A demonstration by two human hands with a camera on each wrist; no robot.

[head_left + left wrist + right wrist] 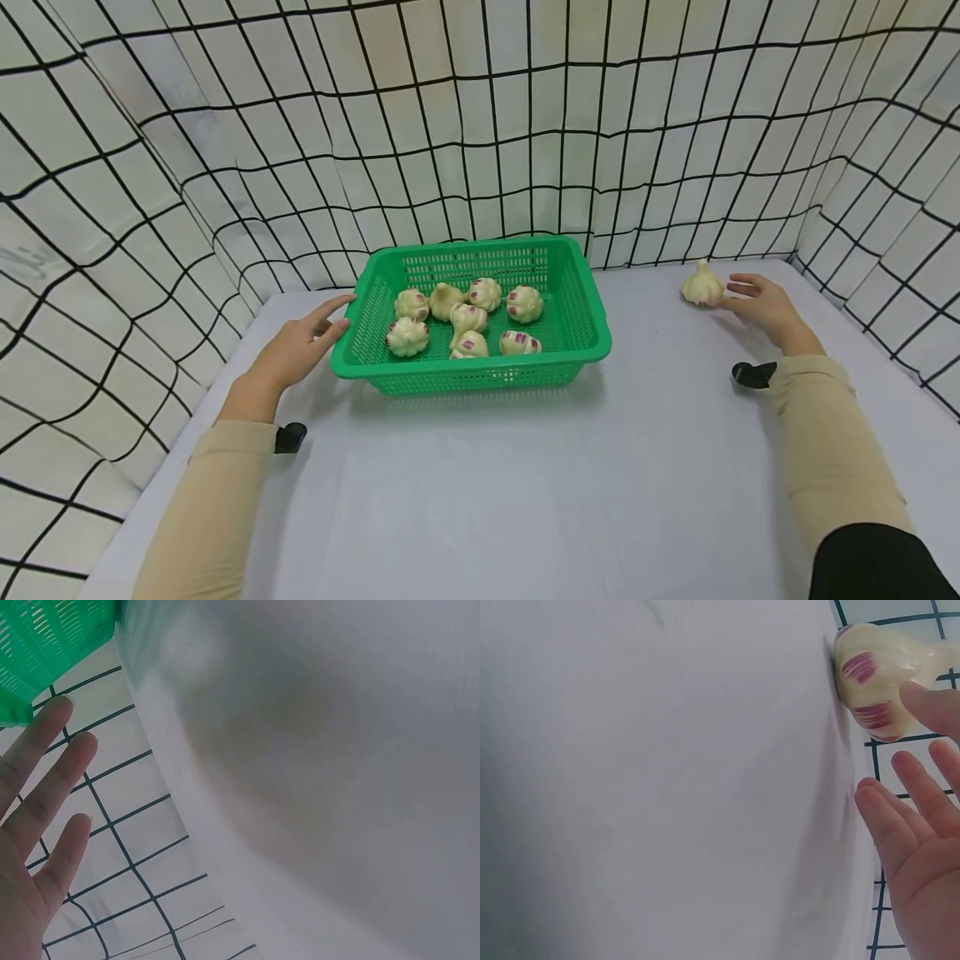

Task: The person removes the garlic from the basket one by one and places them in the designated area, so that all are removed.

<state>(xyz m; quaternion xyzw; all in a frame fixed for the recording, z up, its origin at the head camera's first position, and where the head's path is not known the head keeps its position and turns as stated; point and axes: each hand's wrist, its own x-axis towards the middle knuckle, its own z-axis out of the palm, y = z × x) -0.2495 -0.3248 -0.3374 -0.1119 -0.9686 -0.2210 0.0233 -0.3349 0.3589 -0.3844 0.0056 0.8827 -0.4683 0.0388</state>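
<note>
A green plastic basket (468, 375) stands on the white table and holds several garlic bulbs (407, 336) with purple patches. At its left rim is my left hand (296, 346), fingers spread and fairly straight; the left wrist view shows these fingers (64, 772) just below the basket's edge (19, 712). Over on the right, a single garlic bulb (702, 285) sits upright on the table near the back. My right hand (765, 312) is beside it with fingers extended. In the right wrist view, the thumb overlaps the side of this garlic bulb (870, 682), while the other fingers stand apart from it.
Black grid netting (487, 142) over white sheeting rises behind the table (480, 492) and along both sides. Dark wrist-camera pieces (290, 437) stick out beside both sleeves, close over the table.
</note>
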